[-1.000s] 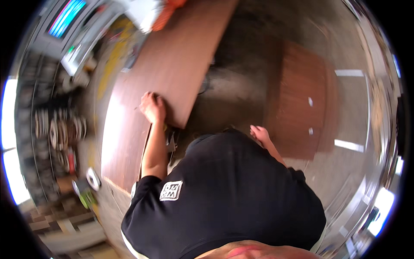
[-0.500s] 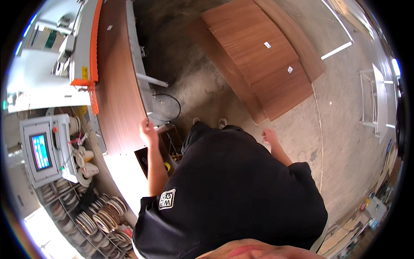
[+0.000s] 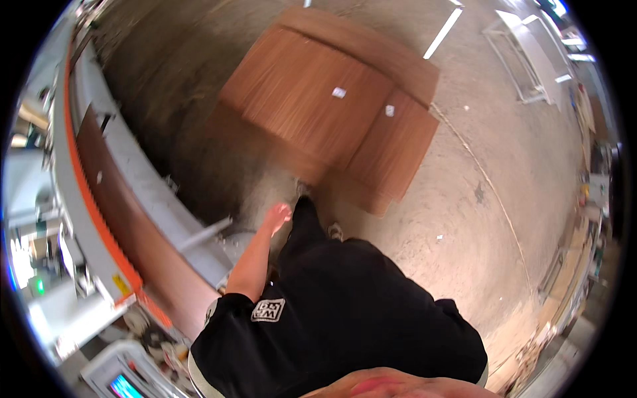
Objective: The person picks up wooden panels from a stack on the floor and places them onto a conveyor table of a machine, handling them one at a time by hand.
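Observation:
My left hand (image 3: 277,217) hangs in front of my body with its fingers curled in, and nothing shows in it. It is apart from everything around it. Farther ahead, on the floor, lies a stack of brown wood-grain panels (image 3: 305,93), the pieces overlapping unevenly, two white labels on top. To the left, a long brown board (image 3: 142,229) rests along the machine's bed, beside the orange strip (image 3: 99,219). My right hand is out of sight.
A grey metal bar (image 3: 206,233) juts from the machine bed toward me. At lower left stands a control panel with a lit screen (image 3: 125,387). A white-framed stand (image 3: 521,60) is at far right, and wood pieces line the right edge.
My body has turned right and moved toward the stacked panels. My left hand has come away from the long board's edge. My right hand has gone out of view.

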The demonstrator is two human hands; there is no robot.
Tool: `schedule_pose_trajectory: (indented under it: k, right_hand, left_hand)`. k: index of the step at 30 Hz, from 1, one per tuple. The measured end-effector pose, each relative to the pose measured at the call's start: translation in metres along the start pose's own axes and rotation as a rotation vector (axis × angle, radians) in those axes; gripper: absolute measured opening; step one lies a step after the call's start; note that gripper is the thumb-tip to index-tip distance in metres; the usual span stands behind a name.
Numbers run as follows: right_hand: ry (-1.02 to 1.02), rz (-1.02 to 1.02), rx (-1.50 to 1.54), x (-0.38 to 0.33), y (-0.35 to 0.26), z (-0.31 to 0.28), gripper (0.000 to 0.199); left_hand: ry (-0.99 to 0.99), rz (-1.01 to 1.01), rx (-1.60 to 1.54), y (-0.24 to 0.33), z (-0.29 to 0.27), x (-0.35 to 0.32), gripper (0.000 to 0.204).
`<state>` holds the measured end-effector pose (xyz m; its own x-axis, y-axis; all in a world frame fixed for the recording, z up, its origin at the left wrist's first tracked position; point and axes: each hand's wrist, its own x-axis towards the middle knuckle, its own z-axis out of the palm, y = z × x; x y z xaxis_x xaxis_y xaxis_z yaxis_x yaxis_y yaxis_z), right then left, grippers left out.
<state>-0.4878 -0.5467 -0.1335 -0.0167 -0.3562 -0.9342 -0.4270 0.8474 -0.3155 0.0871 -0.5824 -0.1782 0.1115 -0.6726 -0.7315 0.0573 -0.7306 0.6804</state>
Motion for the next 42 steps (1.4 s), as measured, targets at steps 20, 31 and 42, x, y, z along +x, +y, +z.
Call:
schedule_pose_trajectory:
  k: [20, 31, 42]
  right_hand:
    - [0.319, 0.441, -0.053, -0.150, -0.044, 0.143, 0.048]
    - [0.246, 0.147, -0.205, -0.116, 0.011, 0.126, 0.058]
    - [0.565, -0.307, -0.563, 0.017, -0.309, 0.044, 0.050]
  left_hand:
    - [0.456, -0.541, -0.429, 0.130, -0.113, 0.459, 0.066]
    - [0.221, -0.458, -0.358, 0.139, -0.110, 0.364, 0.057]
    - [0.076, -0.395, -0.879, 0.110, 0.008, 0.136, 0.035]
